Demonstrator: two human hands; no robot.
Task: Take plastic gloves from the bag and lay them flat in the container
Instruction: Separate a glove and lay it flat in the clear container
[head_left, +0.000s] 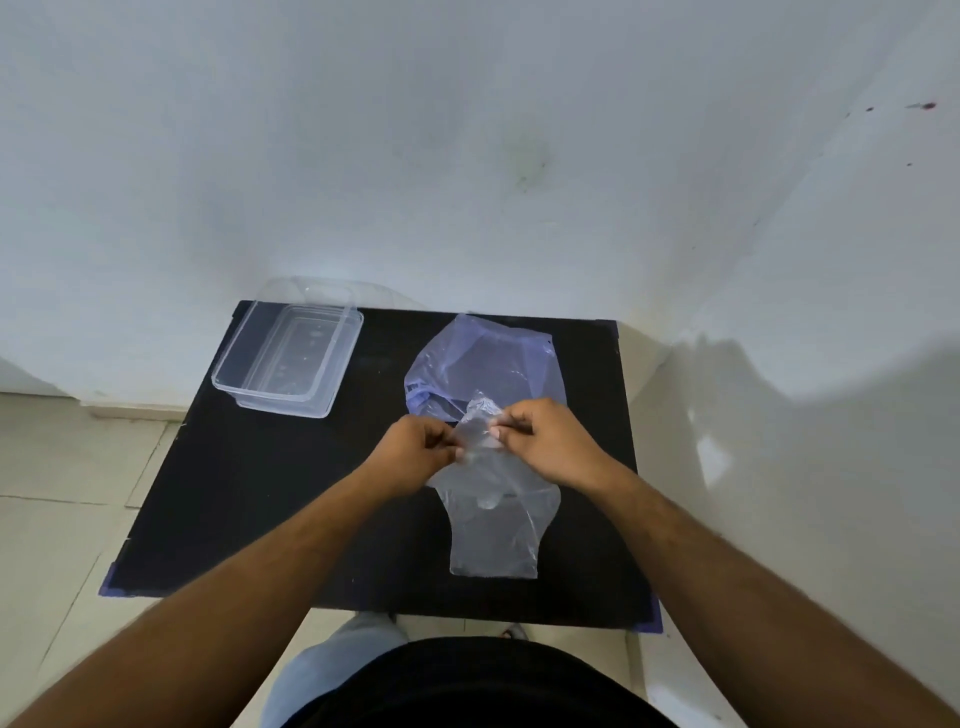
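Observation:
A clear plastic glove (493, 525) hangs above the black table (249, 493), its cuff end drooping toward me. My left hand (415, 447) and my right hand (540, 436) each pinch its upper edge, close together. Just behind them lies a bluish transparent bag (483, 364), crumpled and open toward me. A clear rectangular container (288, 353) stands at the table's far left corner; I see nothing inside it.
The table stands against a white wall, with pale floor tiles to the left. My legs and dark shirt are at the bottom of the view, close to the table's near edge.

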